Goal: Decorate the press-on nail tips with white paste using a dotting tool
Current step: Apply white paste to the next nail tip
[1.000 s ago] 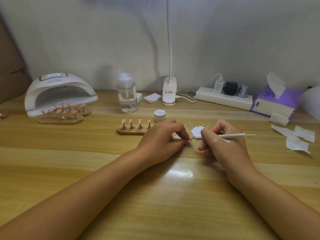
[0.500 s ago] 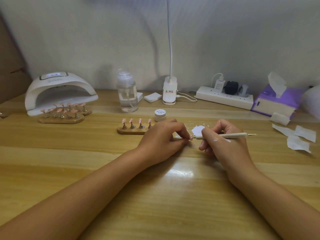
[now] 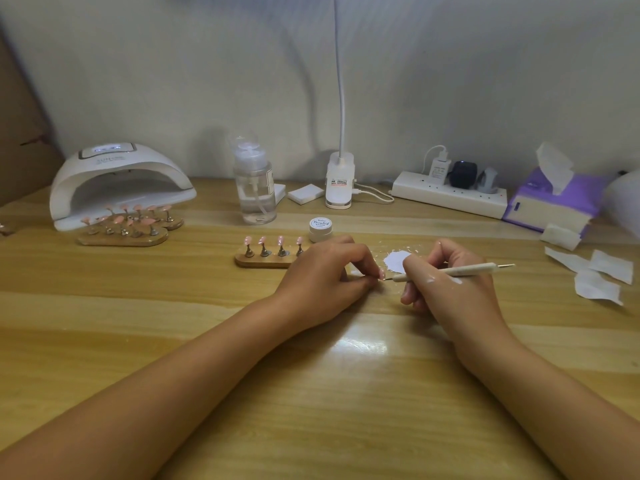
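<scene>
My left hand [image 3: 325, 275] rests on the wooden table and pinches a small pink nail tip [image 3: 381, 274] between thumb and fingers. My right hand [image 3: 446, 289] grips a cream dotting tool [image 3: 453, 271] like a pen, its metal point touching the nail tip. Smears of white paste sit on the back of my right hand. A white paste patch [image 3: 394, 260] lies on the table just behind the tool. A wooden holder [image 3: 266, 260] with several pink nail tips on stands is left of my left hand. A small white paste jar [image 3: 320, 229] stands behind it.
A white UV nail lamp [image 3: 117, 181] sits at the back left with two more holders of pink tips [image 3: 128, 226] in front. A pump bottle [image 3: 254, 188], lamp base [image 3: 340, 181], power strip [image 3: 450, 195], purple tissue box [image 3: 554, 202] and paper wipes [image 3: 595, 275] line the back and right.
</scene>
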Action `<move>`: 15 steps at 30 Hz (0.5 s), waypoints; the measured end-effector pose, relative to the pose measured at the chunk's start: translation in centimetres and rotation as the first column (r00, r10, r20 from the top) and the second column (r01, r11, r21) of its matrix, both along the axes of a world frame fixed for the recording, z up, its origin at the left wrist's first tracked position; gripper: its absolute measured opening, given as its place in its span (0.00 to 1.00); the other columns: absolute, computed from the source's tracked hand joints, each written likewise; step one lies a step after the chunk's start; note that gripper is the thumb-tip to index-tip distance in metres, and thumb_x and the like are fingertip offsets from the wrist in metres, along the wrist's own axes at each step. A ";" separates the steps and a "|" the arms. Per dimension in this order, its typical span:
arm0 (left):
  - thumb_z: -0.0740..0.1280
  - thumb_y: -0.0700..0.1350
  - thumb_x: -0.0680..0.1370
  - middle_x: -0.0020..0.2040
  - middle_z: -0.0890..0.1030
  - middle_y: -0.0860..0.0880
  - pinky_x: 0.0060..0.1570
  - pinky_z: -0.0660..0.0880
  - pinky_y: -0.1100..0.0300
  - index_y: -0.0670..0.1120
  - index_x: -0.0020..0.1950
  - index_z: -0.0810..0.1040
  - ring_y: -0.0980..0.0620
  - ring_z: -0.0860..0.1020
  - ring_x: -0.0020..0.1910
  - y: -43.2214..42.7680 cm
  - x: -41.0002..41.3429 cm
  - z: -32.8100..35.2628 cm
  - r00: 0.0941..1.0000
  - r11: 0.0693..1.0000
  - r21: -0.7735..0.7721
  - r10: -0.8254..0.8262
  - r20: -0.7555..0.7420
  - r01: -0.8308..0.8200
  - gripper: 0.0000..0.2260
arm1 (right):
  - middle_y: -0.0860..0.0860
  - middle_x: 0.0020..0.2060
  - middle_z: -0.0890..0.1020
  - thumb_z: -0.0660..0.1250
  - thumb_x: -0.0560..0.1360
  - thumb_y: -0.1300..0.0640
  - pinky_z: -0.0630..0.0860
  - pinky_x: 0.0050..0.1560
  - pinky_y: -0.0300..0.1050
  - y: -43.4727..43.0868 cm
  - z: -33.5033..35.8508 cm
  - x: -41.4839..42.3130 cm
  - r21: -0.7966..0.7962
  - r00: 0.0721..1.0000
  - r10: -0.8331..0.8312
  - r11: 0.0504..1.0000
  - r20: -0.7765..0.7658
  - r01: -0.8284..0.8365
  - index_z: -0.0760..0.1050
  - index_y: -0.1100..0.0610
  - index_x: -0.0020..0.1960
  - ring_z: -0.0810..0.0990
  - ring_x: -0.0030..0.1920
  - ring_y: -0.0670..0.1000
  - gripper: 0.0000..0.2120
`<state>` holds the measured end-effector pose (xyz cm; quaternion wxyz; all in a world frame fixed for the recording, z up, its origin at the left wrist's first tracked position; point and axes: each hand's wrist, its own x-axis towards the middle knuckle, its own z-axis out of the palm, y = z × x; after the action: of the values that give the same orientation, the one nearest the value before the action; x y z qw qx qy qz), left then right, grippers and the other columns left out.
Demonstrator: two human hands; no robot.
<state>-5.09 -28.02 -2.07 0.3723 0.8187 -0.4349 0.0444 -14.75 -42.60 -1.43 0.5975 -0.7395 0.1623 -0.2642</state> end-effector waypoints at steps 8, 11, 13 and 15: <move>0.74 0.44 0.75 0.43 0.76 0.58 0.39 0.71 0.65 0.58 0.44 0.81 0.65 0.75 0.35 0.0 0.0 0.1 1.000 1.000 -0.005 0.001 -0.008 -0.001 0.08 | 0.54 0.24 0.81 0.67 0.64 0.52 0.72 0.32 0.48 0.2 0.2 -0.2 0.001 1.000 0.022 1.000 -0.021 -0.022 0.68 0.51 0.29 0.75 0.25 0.46 0.09; 0.74 0.44 0.75 0.43 0.76 0.58 0.39 0.70 0.66 0.60 0.43 0.79 0.65 0.75 0.35 0.0 0.0 0.1 1.000 1.000 -0.007 -0.005 -0.001 0.005 0.10 | 0.54 0.23 0.80 0.68 0.65 0.54 0.71 0.32 0.46 0.2 0.1 -0.1 0.021 1.000 0.008 1.000 -0.010 -0.007 0.67 0.50 0.28 0.73 0.24 0.47 0.11; 0.74 0.44 0.75 0.43 0.76 0.59 0.40 0.72 0.64 0.60 0.42 0.78 0.64 0.75 0.35 0.0 0.0 0.1 1.000 1.000 -0.006 -0.004 -0.001 0.004 0.10 | 0.54 0.23 0.80 0.68 0.67 0.56 0.71 0.32 0.45 0.1 0.1 0.0 0.029 1.000 0.000 1.000 0.003 0.000 0.66 0.50 0.28 0.72 0.24 0.47 0.14; 0.74 0.45 0.74 0.43 0.76 0.59 0.40 0.73 0.62 0.61 0.42 0.78 0.62 0.75 0.34 0.0 0.0 0.0 1.000 1.000 -0.005 0.000 -0.001 0.000 0.11 | 0.54 0.23 0.80 0.68 0.66 0.55 0.71 0.33 0.45 0.1 0.1 -0.1 0.024 1.000 0.009 1.000 0.007 -0.009 0.66 0.51 0.28 0.73 0.24 0.47 0.12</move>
<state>-5.04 -28.03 -2.04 0.3746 0.8179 -0.4344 0.0451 -14.83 -42.50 -1.34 0.6082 -0.7319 0.1604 -0.2620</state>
